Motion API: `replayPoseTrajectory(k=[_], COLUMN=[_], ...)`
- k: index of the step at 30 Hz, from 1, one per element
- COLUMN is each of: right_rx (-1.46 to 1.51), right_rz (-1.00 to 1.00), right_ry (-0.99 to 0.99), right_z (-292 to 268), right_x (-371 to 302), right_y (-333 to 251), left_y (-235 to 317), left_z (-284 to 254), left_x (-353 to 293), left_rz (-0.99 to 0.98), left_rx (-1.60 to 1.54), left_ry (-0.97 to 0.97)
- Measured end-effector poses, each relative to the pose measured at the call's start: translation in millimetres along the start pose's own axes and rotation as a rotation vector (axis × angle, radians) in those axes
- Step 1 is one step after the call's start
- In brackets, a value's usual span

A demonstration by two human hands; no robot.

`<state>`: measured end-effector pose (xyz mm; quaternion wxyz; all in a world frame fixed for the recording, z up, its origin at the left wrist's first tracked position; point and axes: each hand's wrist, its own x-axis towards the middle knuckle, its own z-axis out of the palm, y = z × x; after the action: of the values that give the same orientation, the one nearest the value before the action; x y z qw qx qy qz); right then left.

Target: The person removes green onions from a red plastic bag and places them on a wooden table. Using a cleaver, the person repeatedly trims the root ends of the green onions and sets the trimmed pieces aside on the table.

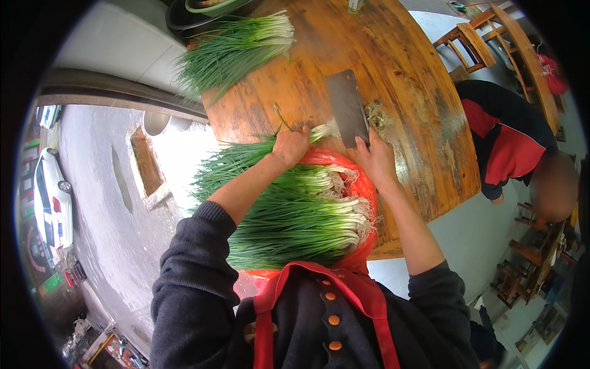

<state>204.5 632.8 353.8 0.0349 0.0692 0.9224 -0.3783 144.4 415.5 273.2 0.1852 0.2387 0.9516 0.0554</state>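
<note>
My left hand [291, 146] is closed around a small bunch of spring onions [321, 131], pressing it to the wooden table. The white root ends point right, toward the blade. My right hand [377, 160] grips a cleaver [345, 104] with a broad dark blade, held just beyond those ends; its handle is mostly hidden in the hand. Trimmed roots [378, 115] lie in a small heap right of the blade. Closer to me, a large pile of spring onions [289, 221] with roots attached rests on a red plastic bag [367, 184].
Another spring onion bundle [243, 54] lies at the table's far left, below dark and green basins [184, 18]. The wooden table [424, 117] has a curved right edge. A person in black and red [516, 135] bends beside it. Wooden stools [470, 46] stand at far right.
</note>
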Motion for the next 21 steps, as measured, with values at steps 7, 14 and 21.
replayPoseTrajectory(k=[7, 14, 21], right_rx=[-0.153, -0.080, -0.119], right_rz=[0.010, -0.032, 0.020], right_ry=[-0.144, -0.179, -0.225], right_z=[15.2, 19.4, 32.4], right_x=[8.9, 18.5, 32.0], right_y=[1.6, 15.4, 8.3], left_y=[2.6, 3.4, 0.4], left_z=[11.4, 8.9, 2.9], left_x=[-5.7, -5.3, -1.8], left_rz=[0.068, 0.066, 0.077], left_rx=[0.151, 0.125, 0.078], left_ry=[0.105, 0.102, 0.018])
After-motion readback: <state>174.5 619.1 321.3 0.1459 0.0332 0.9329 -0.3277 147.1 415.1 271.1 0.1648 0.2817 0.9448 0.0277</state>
